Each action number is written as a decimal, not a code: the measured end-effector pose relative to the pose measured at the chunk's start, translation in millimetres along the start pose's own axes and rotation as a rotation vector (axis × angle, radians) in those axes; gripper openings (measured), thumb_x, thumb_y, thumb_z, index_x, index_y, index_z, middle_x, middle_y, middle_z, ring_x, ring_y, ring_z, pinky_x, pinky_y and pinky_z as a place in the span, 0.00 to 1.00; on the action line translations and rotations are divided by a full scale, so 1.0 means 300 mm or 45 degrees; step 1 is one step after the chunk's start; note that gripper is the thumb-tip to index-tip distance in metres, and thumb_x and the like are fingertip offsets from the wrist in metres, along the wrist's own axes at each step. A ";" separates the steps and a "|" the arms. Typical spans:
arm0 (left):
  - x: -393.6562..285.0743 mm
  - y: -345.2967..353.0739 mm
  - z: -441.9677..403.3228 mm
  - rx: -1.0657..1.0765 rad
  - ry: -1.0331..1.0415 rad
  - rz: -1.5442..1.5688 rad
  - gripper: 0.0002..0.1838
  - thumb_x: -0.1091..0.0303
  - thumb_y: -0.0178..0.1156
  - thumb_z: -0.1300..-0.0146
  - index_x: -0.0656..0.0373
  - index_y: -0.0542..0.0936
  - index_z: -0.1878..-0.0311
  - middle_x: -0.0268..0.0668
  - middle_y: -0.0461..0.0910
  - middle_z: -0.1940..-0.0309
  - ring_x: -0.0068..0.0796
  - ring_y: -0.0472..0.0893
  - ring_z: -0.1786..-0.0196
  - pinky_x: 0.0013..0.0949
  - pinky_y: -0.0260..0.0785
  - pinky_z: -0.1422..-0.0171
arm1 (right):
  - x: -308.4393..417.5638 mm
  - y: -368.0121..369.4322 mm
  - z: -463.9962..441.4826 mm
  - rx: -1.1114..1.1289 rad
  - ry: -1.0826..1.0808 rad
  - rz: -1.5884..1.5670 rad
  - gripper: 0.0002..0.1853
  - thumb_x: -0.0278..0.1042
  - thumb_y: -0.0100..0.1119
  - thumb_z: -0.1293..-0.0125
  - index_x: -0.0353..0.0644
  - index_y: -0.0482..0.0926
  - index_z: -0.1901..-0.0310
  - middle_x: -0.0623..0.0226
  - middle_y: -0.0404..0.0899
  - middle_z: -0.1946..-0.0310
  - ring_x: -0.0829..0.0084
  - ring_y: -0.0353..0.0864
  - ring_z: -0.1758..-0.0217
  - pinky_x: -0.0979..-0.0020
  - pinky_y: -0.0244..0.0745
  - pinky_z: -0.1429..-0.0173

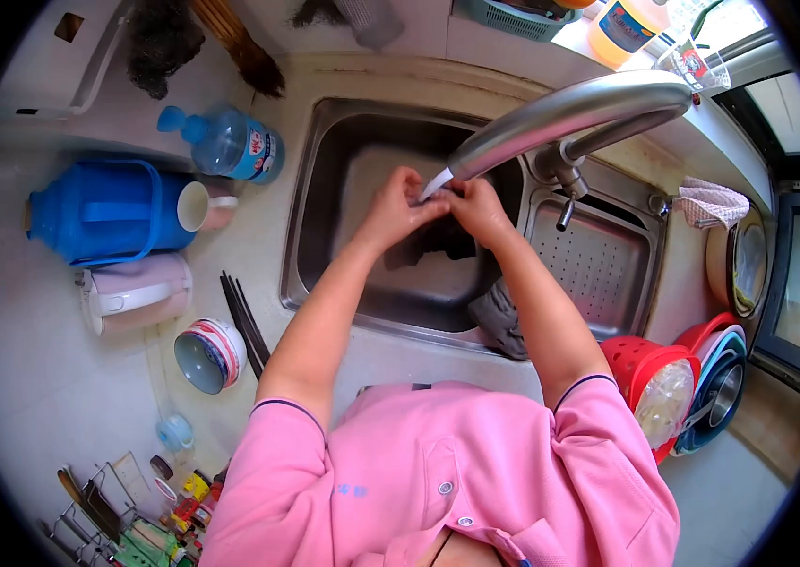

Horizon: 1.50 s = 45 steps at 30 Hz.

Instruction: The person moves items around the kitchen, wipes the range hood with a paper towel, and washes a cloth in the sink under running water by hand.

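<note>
Both of my hands are together under the curved metal tap (570, 109), over the left basin of the steel sink (329, 208). Water (438, 181) runs from the spout onto my fingers. My left hand (402, 206) is closed, with its fingertips bent inward. My right hand (477, 208) is closed in a pinch and meets the left one. Whatever they hold between them is too small and hidden to name. Below my hands, a dark patch (447, 241) shows in the basin. A grey cloth (502, 317) hangs over the front rim near my right forearm.
A perforated drainer (593, 260) fills the right basin. Left on the counter are a blue thermos (121, 213), a plastic bottle (239, 146), bowls (211, 354) and chopsticks (246, 321). Red baskets (631, 354) and basins (721, 387) stand to the right. An orange bottle (622, 33) stands on the sill.
</note>
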State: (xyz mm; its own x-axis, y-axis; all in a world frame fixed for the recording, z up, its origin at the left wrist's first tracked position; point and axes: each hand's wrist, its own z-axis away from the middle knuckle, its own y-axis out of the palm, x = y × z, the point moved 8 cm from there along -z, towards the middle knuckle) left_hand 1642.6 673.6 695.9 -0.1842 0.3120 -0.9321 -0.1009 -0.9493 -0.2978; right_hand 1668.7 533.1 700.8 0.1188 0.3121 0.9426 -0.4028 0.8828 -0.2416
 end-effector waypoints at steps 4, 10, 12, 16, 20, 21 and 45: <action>0.120 -0.019 0.022 0.185 0.023 -0.089 0.17 0.65 0.63 0.39 0.64 0.77 0.49 0.44 0.84 0.60 0.31 0.83 0.59 0.33 0.74 0.54 | -0.009 0.000 0.042 -0.024 0.502 -0.364 0.19 0.49 0.58 0.31 0.36 0.82 0.60 0.73 0.76 0.76 0.81 0.72 0.74 0.73 0.67 0.70; 0.131 -0.087 0.003 -0.005 0.018 0.041 0.14 0.65 0.54 0.34 0.60 0.78 0.49 0.43 0.82 0.64 0.34 0.81 0.59 0.33 0.72 0.52 | 0.016 0.090 -0.009 0.171 0.176 -0.324 0.19 0.43 0.62 0.37 0.37 0.79 0.52 0.72 0.80 0.69 0.80 0.77 0.64 0.77 0.71 0.57; 0.135 -0.105 -0.007 -0.034 0.030 0.028 0.15 0.64 0.54 0.35 0.59 0.78 0.49 0.48 0.82 0.63 0.42 0.83 0.58 0.36 0.72 0.52 | 0.014 0.129 -0.028 0.357 0.113 -0.258 0.18 0.41 0.62 0.39 0.38 0.79 0.52 0.72 0.80 0.68 0.80 0.76 0.62 0.76 0.70 0.54; 0.053 -0.166 0.012 -0.024 0.044 -0.475 0.13 0.66 0.55 0.39 0.60 0.79 0.53 0.47 0.81 0.65 0.38 0.82 0.61 0.34 0.72 0.55 | -0.075 0.174 -0.105 0.366 0.277 0.033 0.18 0.40 0.62 0.43 0.40 0.80 0.53 0.74 0.80 0.64 0.80 0.76 0.62 0.75 0.68 0.59; 0.146 -0.214 0.029 -0.122 0.130 -0.851 0.14 0.67 0.57 0.43 0.59 0.80 0.55 0.49 0.80 0.65 0.38 0.82 0.62 0.33 0.72 0.57 | -0.010 0.104 -0.039 0.247 0.488 -0.133 0.19 0.41 0.62 0.43 0.40 0.80 0.52 0.74 0.81 0.64 0.79 0.76 0.63 0.76 0.66 0.62; 0.169 -0.204 0.025 -0.089 0.049 -0.713 0.13 0.67 0.56 0.42 0.59 0.80 0.55 0.49 0.81 0.64 0.41 0.82 0.61 0.35 0.72 0.55 | -0.047 0.086 -0.032 0.222 0.540 -0.154 0.20 0.41 0.63 0.44 0.40 0.80 0.52 0.73 0.81 0.64 0.78 0.77 0.62 0.75 0.67 0.61; 0.016 0.025 -0.076 0.355 0.107 0.000 0.16 0.73 0.61 0.45 0.61 0.80 0.52 0.42 0.82 0.60 0.33 0.81 0.53 0.36 0.71 0.46 | -0.060 0.088 0.018 0.371 0.127 -0.122 0.19 0.39 0.64 0.39 0.39 0.77 0.49 0.68 0.80 0.61 0.78 0.77 0.56 0.73 0.72 0.54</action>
State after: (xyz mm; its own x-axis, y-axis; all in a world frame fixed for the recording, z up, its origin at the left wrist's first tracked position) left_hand 1663.3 667.1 684.5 -0.1037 0.2967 -0.9493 -0.3680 -0.8982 -0.2405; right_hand 1651.0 548.8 678.8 0.2512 0.2780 0.9271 -0.6268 0.7766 -0.0630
